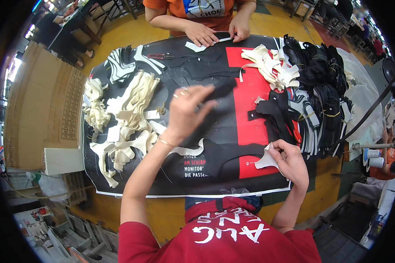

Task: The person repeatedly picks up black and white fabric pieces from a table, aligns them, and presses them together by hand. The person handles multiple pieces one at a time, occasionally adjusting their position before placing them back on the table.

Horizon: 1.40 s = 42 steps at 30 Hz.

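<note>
Pinching a small white piece (262, 163) between thumb and fingers, the person's right hand (294, 165) is above the near right corner of a work surface (224, 120) covered in black with a red band (246, 127). The white piece is at the right end of a long black fabric piece (226, 158) lying along the near edge; whether the two are joined is hard to make out. The fingertips hide part of the white piece.

The left hand (186, 111) is raised over the middle of the surface, fingers spread and smeared by motion blur. A dark scrap (224, 89) shows just beyond its fingertips, but I cannot tell whether the hand grasps it or is free. The left forearm covers part of a pile of cream pieces (135, 94) spreading along the left edge.

At the far left corner is a stack of black and white pieces (122, 70), with dark red snips (160, 56) to its right. Another cream heap (267, 65) and tied black bundles (322, 63) crowd the far right corner. Along the right edge, a red handle (296, 131) is partly buried among dark pieces.

Across the far edge, a co-worker in an orange shirt (213, 22), head cut off by the frame, has both hands at a white strip (196, 47), partly covered by the fingers.
</note>
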Available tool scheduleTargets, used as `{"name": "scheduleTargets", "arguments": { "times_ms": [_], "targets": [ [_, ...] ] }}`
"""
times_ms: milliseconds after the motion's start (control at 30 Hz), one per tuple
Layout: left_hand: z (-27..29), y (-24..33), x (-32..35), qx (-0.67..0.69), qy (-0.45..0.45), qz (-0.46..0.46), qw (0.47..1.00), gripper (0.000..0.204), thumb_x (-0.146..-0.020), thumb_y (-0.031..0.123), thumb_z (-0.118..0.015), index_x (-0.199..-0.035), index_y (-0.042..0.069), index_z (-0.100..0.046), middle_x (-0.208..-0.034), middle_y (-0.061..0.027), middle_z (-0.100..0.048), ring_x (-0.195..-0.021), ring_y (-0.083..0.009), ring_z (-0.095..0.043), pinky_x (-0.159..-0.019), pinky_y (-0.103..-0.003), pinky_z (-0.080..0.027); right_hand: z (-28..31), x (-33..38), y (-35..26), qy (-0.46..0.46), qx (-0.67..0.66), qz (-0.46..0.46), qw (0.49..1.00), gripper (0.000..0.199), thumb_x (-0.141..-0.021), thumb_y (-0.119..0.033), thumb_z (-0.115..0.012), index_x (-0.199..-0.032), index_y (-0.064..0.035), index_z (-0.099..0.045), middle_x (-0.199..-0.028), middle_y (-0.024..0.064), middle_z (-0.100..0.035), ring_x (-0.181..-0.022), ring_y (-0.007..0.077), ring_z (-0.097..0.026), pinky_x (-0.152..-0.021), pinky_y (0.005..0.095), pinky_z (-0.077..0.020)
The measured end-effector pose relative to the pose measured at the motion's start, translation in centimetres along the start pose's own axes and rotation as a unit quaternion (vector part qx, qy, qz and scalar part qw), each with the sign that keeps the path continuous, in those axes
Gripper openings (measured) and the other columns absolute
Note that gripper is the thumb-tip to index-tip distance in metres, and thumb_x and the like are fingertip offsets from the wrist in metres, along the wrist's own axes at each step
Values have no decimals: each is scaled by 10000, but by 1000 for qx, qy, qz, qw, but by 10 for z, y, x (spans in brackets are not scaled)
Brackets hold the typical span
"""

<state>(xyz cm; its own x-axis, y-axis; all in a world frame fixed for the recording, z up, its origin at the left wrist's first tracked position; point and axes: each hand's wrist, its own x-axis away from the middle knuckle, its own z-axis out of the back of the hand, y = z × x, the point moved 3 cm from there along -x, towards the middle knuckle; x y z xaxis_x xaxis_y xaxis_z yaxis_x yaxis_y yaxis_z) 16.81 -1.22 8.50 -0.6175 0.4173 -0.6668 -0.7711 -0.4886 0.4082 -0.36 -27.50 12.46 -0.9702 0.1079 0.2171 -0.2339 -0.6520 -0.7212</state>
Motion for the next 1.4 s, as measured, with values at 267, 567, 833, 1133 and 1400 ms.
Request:
{"name": "scheduleTargets", "arguments": {
  "times_ms": [267,567,833,1133,1400],
  "targets": [
    [-27,38,50,-60,-153,-11,986,459,-819,356,-786,-1194,123,-661,-1269,-66,-601,-1215,-261,-546,-1058,-449,-374,-1,-1,0,-1,7,24,1000,131,-944,-90,-669,-958,40,-666,-596,21,-504,-492,35,-381,-469,268,-298],
    [-12,61,95,15,-325,15,945,406,-900,441,-701,-1081,80,-661,-1114,-83,-618,-1121,-268,-564,-1016,-437,-394,-6,-16,-12,-60,13,49,997,165,-951,-128,-693,-973,35,-681,-622,103,-551,-472,113,-385,-483,312,-338],
    [12,42,94,-15,-260,64,963,458,-942,376,-671,-1286,83,-593,-1380,-128,-568,-1336,-297,-503,-1139,-477,-330,-19,-55,-38,-215,-75,63,972,170,-982,-130,-665,-929,32,-656,-561,-4,-462,-490,39,-330,-467,277,-264],
    [21,57,108,-124,-313,180,924,654,-976,421,-602,-1432,-34,-486,-1518,-213,-460,-1402,-345,-441,-1161,-515,-299,-63,-106,-52,-330,-138,22,933,347,-1010,-295,-648,-856,16,-642,-612,-67,-457,-531,12,-352,-437,260,-268],
    [32,54,104,331,-21,451,829,477,-908,127,-748,-1334,-23,-595,-1191,-181,-692,-1048,-248,-699,-928,-363,-540,-114,-126,-69,-363,-91,54,926,399,-1004,-338,-653,-840,26,-658,-620,3,-511,-575,85,-420,-506,323,-346]
  ]
}}
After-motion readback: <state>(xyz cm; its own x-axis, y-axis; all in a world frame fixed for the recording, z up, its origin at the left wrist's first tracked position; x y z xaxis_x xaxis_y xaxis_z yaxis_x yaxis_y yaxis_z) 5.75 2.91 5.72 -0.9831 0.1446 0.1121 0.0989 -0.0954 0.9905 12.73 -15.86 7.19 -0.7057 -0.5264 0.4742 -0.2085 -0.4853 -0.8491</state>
